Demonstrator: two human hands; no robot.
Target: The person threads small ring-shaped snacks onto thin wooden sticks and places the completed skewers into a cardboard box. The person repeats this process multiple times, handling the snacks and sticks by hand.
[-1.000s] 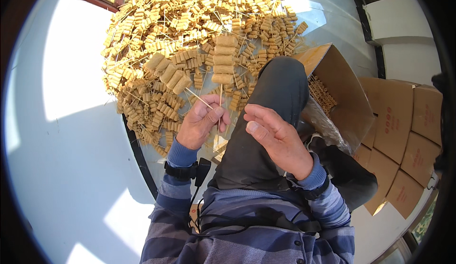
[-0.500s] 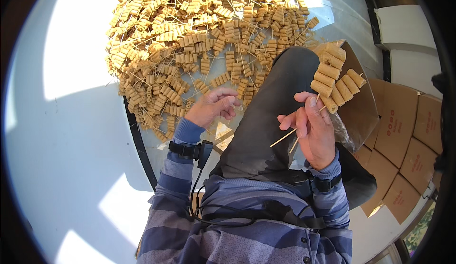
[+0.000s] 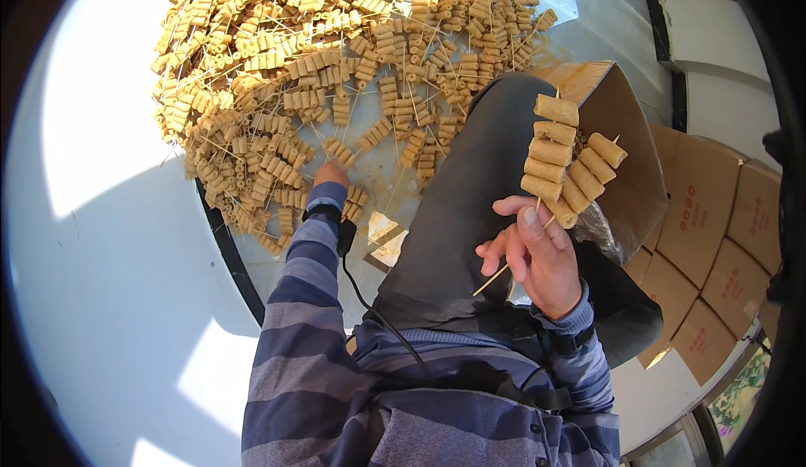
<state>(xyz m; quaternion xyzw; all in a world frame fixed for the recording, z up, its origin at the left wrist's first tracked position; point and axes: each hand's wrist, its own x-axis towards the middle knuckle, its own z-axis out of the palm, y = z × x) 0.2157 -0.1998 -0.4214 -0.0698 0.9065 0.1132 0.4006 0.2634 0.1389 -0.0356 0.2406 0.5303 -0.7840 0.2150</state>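
My right hand (image 3: 537, 257) holds two thin sticks, closed around their bare lower ends above my lap. Several short tan rolls are threaded on each: one skewer of rolls (image 3: 552, 149) stands almost upright, and the other skewer of rolls (image 3: 592, 175) leans to the right. My left hand (image 3: 332, 173) reaches into the near side of a big pile of similar skewers (image 3: 277, 72). It is at a single skewer of rolls (image 3: 338, 151); its fingers are mostly hidden, so I cannot tell whether they grip it.
Behind my right hand, an open cardboard box (image 3: 625, 131) stands by my knee with clear plastic at its edge. Several closed brown cartons (image 3: 693, 215) are at the right. My bent leg (image 3: 462, 207) lies between the pile and the box. A pale surface (image 3: 126, 257) spreads at the left.
My left hand has moved forward and left from beside my leg to the pile. My right hand keeps the two skewers, which are now turned more upright and stand further apart.
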